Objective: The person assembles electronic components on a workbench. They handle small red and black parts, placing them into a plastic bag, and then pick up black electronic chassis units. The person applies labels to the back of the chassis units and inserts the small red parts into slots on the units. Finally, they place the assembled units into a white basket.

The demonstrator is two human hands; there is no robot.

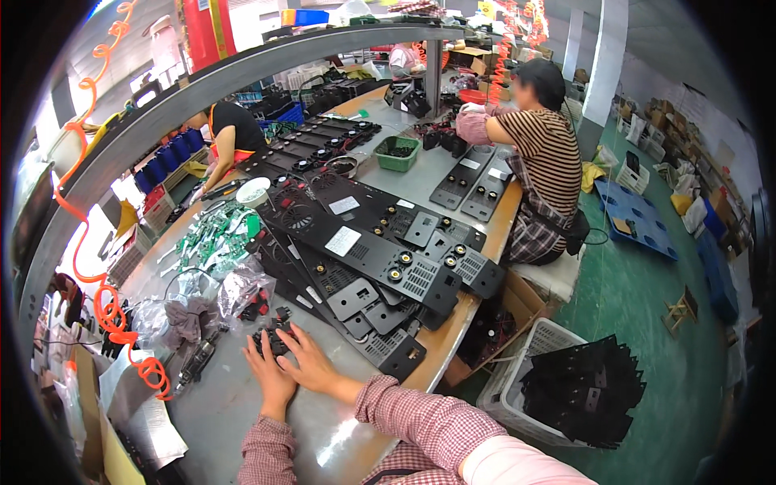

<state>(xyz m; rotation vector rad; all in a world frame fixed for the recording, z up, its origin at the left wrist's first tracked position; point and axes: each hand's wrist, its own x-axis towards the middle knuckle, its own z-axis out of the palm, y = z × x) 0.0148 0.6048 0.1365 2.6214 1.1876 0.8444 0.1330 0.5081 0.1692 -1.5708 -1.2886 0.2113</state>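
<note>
Side by side on the metal tabletop point(234, 428), my hands reach over a small heap of black parts point(279, 323). My left hand point(271, 378) has its fingers stretched out at the near left side of the heap. Fingers apart, my right hand point(314, 365) lies against the heap's right side. The fingers partly cover the parts, and their exact kind cannot be made out. A clear plastic bag point(242, 293) with some red and black pieces lies just beyond. Left of my hands rests a dark powered screwdriver point(196, 362). Long black panels point(368, 252) with round brass-coloured fittings are stacked to the right.
Green circuit boards point(212, 241) are piled beyond the bag. An orange coiled hose point(107, 303) hangs at left. A green basket point(396, 153) stands farther back. Right of the table, a white crate point(517, 380) holds black sheets. Co-workers point(546, 137) occupy the far sides.
</note>
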